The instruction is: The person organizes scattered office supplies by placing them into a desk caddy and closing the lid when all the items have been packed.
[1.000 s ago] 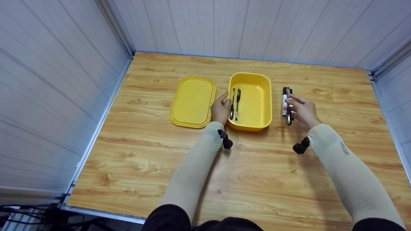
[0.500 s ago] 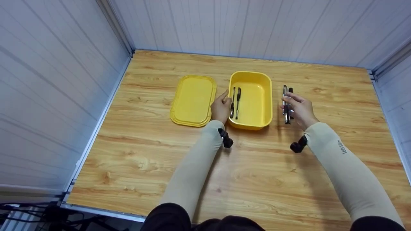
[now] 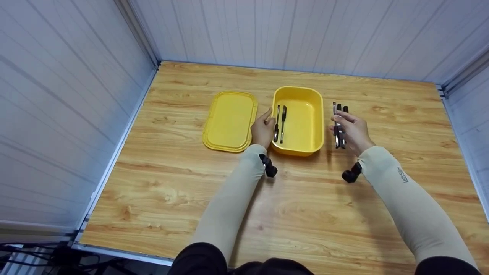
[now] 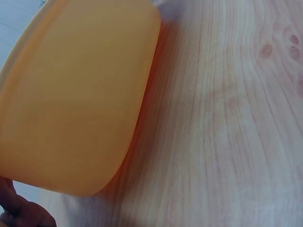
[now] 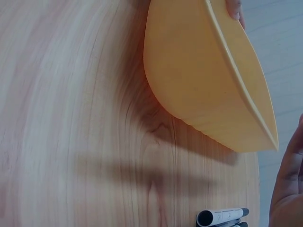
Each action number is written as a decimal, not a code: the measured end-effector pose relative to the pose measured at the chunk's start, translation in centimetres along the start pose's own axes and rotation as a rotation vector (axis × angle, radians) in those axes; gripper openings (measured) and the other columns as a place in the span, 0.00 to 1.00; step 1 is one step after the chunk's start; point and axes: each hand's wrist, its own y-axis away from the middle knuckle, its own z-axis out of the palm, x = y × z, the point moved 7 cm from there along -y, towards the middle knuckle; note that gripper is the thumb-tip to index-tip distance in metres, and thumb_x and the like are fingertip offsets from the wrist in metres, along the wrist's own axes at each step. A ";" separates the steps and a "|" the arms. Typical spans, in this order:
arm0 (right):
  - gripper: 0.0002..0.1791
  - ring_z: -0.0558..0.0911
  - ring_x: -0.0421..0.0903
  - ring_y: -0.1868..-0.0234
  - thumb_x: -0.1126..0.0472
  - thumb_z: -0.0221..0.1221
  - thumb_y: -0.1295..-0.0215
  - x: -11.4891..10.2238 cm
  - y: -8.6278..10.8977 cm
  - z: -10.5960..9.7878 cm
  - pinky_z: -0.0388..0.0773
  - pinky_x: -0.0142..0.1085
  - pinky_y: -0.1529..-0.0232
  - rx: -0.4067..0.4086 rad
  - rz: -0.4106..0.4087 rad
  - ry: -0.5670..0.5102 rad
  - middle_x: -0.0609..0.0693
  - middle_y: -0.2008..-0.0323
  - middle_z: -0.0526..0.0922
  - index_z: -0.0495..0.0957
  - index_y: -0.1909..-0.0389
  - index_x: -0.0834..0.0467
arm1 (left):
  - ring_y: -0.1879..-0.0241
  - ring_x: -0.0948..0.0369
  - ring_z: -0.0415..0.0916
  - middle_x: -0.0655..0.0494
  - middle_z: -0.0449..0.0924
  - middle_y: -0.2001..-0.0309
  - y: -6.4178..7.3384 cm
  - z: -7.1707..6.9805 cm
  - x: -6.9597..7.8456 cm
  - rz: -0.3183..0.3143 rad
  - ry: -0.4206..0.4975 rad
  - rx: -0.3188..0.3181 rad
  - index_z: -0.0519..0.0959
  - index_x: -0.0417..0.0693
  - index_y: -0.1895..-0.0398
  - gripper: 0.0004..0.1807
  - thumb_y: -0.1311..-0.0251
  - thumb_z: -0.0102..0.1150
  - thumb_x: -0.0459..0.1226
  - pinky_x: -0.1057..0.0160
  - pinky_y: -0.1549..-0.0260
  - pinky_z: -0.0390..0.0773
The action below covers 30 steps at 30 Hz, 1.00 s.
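Note:
A yellow plastic box (image 3: 317, 122) stands uncovered on the table. Two black-and-clear pens (image 3: 283, 122) lie inside it, along its left wall. My left hand (image 3: 263, 130) grips the box's left rim; its fingertips show over that rim in the right wrist view. To the right of the box, my right hand (image 3: 355, 131) pinches another pen (image 3: 335, 131), held above the table with its dark end toward me. Black-and-white markers (image 5: 222, 216) lie on the table below and beside this hand, partly hidden by it in the head view.
A yellow lid (image 3: 231, 120) lies flat to the left of the box. The wooden table (image 3: 160, 183) meets pale panel walls (image 3: 237, 34) at the back and sides. Dark cables (image 3: 30, 254) hang beyond the table's front left corner.
My right hand has moved a little to the left with the pen, off the markers and toward the box. The left hand and the box have stayed in place.

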 end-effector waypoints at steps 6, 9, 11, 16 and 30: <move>0.28 0.82 0.46 0.72 0.62 0.59 0.41 0.1 0.0 0.4 0.78 0.34 0.69 -0.014 -0.008 0.015 0.51 0.59 0.77 0.66 0.40 0.63 | 0.90 0.66 0.57 0.60 0.61 0.87 0.0 0.0 0.0 -0.001 0.002 -0.002 0.68 0.62 0.39 0.22 0.37 0.50 0.41 0.69 0.88 0.63; 0.27 0.82 0.46 0.71 0.61 0.59 0.42 0.2 0.0 0.5 0.78 0.34 0.68 -0.002 0.007 0.021 0.51 0.58 0.76 0.67 0.41 0.61 | 0.89 0.65 0.58 0.60 0.63 0.86 0.1 0.0 0.1 0.001 0.000 -0.007 0.68 0.61 0.39 0.22 0.37 0.50 0.41 0.69 0.88 0.63; 0.28 0.82 0.45 0.70 0.60 0.59 0.42 0.3 0.0 0.7 0.78 0.34 0.66 -0.001 0.017 0.028 0.51 0.57 0.75 0.67 0.40 0.61 | 0.89 0.65 0.58 0.59 0.63 0.87 0.1 0.0 0.1 0.002 0.000 -0.009 0.68 0.61 0.39 0.22 0.37 0.50 0.41 0.69 0.88 0.63; 0.27 0.81 0.44 0.69 0.60 0.59 0.41 0.3 -0.1 1.2 0.77 0.33 0.64 0.003 0.034 0.047 0.52 0.55 0.74 0.67 0.40 0.60 | 0.90 0.65 0.58 0.59 0.63 0.88 0.1 0.0 0.1 -0.002 0.018 -0.010 0.68 0.60 0.39 0.22 0.37 0.50 0.41 0.69 0.89 0.63; 0.26 0.81 0.46 0.69 0.59 0.59 0.42 0.5 -0.4 2.1 0.77 0.34 0.65 -0.011 0.037 0.022 0.57 0.49 0.71 0.69 0.42 0.61 | 0.91 0.65 0.58 0.59 0.62 0.88 0.0 0.1 0.0 -0.012 0.050 -0.005 0.69 0.58 0.39 0.22 0.38 0.51 0.40 0.68 0.90 0.64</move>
